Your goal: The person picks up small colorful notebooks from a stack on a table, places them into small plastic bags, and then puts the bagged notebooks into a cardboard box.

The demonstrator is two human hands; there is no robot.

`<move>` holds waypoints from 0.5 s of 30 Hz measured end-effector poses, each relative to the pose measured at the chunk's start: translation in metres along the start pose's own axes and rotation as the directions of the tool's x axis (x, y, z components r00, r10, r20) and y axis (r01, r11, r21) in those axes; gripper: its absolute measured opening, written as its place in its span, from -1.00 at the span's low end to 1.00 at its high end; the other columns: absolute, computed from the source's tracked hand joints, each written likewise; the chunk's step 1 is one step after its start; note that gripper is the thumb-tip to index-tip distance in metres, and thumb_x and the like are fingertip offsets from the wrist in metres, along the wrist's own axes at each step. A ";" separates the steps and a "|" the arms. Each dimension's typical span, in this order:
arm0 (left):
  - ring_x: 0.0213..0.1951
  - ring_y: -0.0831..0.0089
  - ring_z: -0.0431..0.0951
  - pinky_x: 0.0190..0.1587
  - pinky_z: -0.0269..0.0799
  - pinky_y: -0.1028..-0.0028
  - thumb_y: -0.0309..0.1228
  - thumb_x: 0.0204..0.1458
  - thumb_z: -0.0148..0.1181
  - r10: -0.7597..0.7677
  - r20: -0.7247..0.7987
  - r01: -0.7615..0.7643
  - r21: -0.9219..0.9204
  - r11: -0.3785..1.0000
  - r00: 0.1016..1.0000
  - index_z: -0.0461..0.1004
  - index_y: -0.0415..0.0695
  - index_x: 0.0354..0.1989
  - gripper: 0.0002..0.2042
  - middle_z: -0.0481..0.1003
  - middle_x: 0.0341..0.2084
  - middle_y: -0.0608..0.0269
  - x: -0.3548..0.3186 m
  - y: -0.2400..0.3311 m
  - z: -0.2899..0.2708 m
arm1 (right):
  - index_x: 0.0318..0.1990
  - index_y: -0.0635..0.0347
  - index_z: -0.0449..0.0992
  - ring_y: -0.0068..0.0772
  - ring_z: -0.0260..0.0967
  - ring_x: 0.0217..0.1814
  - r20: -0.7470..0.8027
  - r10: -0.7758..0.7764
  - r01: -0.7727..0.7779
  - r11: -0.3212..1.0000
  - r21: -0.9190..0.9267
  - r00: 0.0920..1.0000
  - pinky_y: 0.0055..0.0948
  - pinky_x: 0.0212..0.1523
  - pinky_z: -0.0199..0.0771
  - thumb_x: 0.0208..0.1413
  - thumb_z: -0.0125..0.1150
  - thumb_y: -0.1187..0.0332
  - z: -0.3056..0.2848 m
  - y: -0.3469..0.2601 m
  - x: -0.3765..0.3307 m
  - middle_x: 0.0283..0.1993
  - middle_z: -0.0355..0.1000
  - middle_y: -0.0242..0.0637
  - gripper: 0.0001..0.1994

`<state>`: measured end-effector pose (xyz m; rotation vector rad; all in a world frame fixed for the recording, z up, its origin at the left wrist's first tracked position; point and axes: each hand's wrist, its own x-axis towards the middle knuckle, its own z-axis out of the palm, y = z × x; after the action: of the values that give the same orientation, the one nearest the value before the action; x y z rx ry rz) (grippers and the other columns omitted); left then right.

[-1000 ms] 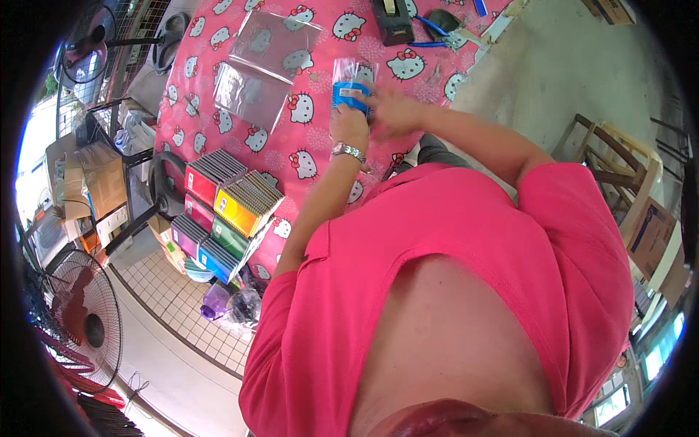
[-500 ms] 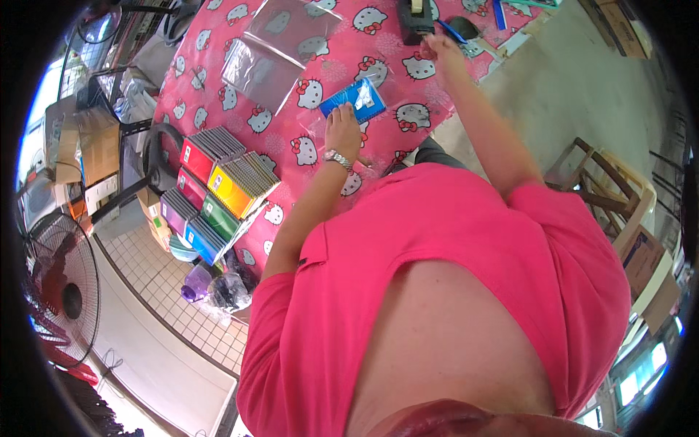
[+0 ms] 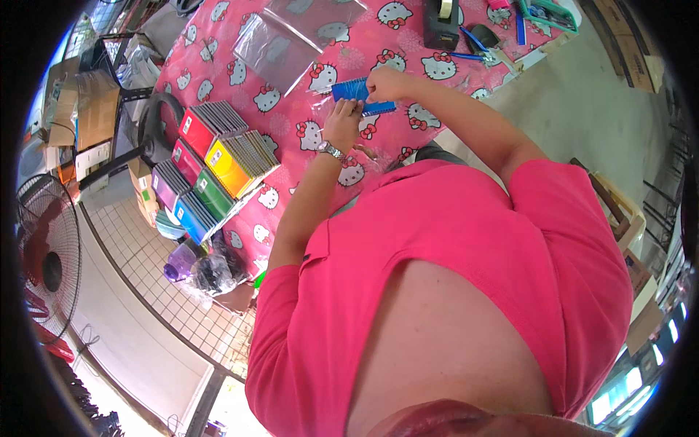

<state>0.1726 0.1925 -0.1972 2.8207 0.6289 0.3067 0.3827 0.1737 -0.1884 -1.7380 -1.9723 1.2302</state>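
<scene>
A small blue spiral-bound notebook [image 3: 351, 89] lies on the pink cartoon-print tablecloth, with clear film beside it. My left hand [image 3: 342, 125], wearing a metal wristwatch, has its fingers pressed together on the notebook's near edge, gripping it. Over the right part of the notebook is my right hand [image 3: 387, 84], its fingers curled in a pinch. What those fingertips hold, if anything, cannot be made out. The two hands almost meet, and between and below them a lower blue strip of the notebook shows.
Clear plastic sleeves [image 3: 280, 54] lie beyond the left hand. A black tape dispenser [image 3: 441, 29] stands at the far right, near blue-handled scissors [image 3: 477, 40] and a green tray [image 3: 550, 16]. Stacked coloured notebooks [image 3: 226, 166] fill the table's left edge. A fan [image 3: 51, 269] stands far left.
My right hand has come from the tape dispenser back to the notebook. The left hand stays at the notebook, which now looks turned and is more covered by the hands. The view has shifted slightly.
</scene>
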 end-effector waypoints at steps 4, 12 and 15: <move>0.01 0.11 0.36 0.11 0.29 0.26 -0.41 -0.07 0.15 -0.088 -0.003 0.088 -0.024 0.996 0.996 0.36 -0.09 0.04 -0.58 0.40 -0.12 0.08 -0.020 -0.008 0.016 | -0.51 0.25 0.54 -0.08 0.47 -0.37 -0.032 0.008 -0.016 0.968 -0.251 0.999 -0.20 -0.34 0.45 -0.30 0.37 0.15 0.001 -0.013 0.008 -0.48 0.48 -0.09 -0.68; 0.21 0.11 0.07 0.27 -0.19 -0.03 -0.09 -0.11 0.22 -0.394 0.005 0.385 0.200 0.901 0.919 0.16 0.14 0.23 -0.33 0.21 0.07 0.11 -0.037 0.031 0.000 | -0.06 0.23 0.43 -0.05 0.39 -0.04 -0.240 0.016 -0.124 0.890 -0.439 0.971 -0.18 -0.05 0.38 -0.15 0.31 0.09 -0.034 0.004 -0.008 -0.09 0.44 -0.07 -0.48; 0.21 0.11 0.08 0.27 -0.15 0.00 -0.12 -0.15 0.26 -0.393 0.041 0.390 0.052 0.919 0.919 0.22 0.14 0.17 -0.37 0.20 0.09 0.13 -0.014 0.051 0.012 | 0.06 0.20 0.36 -0.09 0.33 0.05 -0.187 -0.030 0.004 0.991 -0.137 0.982 -0.24 0.04 0.32 -0.03 0.21 0.08 -0.019 0.031 0.002 0.01 0.39 -0.09 -0.46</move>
<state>0.1831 0.1398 -0.1966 2.6468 1.1754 0.1456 0.4169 0.1822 -0.1995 -1.8222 -1.9938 0.9060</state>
